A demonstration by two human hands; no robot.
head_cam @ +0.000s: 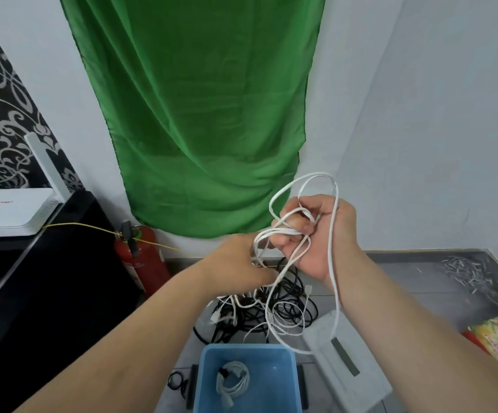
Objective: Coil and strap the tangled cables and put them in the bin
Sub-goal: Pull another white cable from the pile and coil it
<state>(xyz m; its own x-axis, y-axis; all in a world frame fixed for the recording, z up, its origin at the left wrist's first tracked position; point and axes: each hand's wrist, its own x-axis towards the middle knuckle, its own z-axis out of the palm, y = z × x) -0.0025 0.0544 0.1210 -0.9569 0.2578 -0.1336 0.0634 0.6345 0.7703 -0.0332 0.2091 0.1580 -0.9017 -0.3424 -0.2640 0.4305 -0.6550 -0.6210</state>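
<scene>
Coiling: the right hand (pixel 316 234) is gripping several loops of a white cable (pixel 280 231), fingers curled tight round the gathered turns and holding them up above the floor (pixel 420 287).
Left hand: the left hand (pixel 238 260) is working just left of the right one, curling round a strand low on the same cable; its fingertips are hiding behind the knuckles, so the exact pinch is unclear.
Loose length: a long run of the white cable is hanging down past the right wrist and looping near a white box (pixel 343 362) on the right.
Bin: the blue bin (pixel 274 389) is sitting nearest, at bottom centre, holding one coiled white cable (pixel 232 380) bound with a dark strap.
Pile: a tangle of black and white cables (pixel 286 305) is lying on the floor just beyond the bin, below the hands.
Strap: a small black ring (pixel 176 381), possibly a strap, is lying left of the bin.
Progress: one cable is looking finished; the second is being coiled and is not yet strapped; the pile is waiting, so most of the job appears to be remaining.
</scene>
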